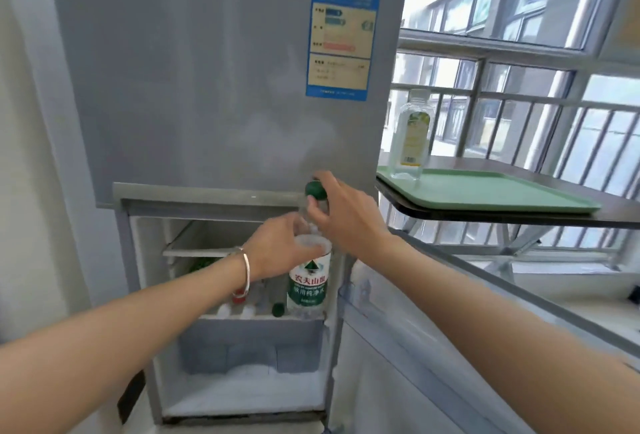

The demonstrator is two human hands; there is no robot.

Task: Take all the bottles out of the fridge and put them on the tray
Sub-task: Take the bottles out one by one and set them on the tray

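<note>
Gripping a bottle [308,290], left hand [280,246] and right hand [343,215] face the fridge [207,87], tray [502,191] on table [616,213] nearby.

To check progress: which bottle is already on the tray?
The yellow-label bottle; it stands on the tray, while the green-capped one is held at the fridge.

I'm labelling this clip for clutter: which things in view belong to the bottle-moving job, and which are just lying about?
Job: green-capped water bottle, gripped by left hand and right hand; fridge; other bottles on its shelf; green tray; clear bottle standing on it.
Lying about: energy sticker; bracelet; table; window railing.
</note>
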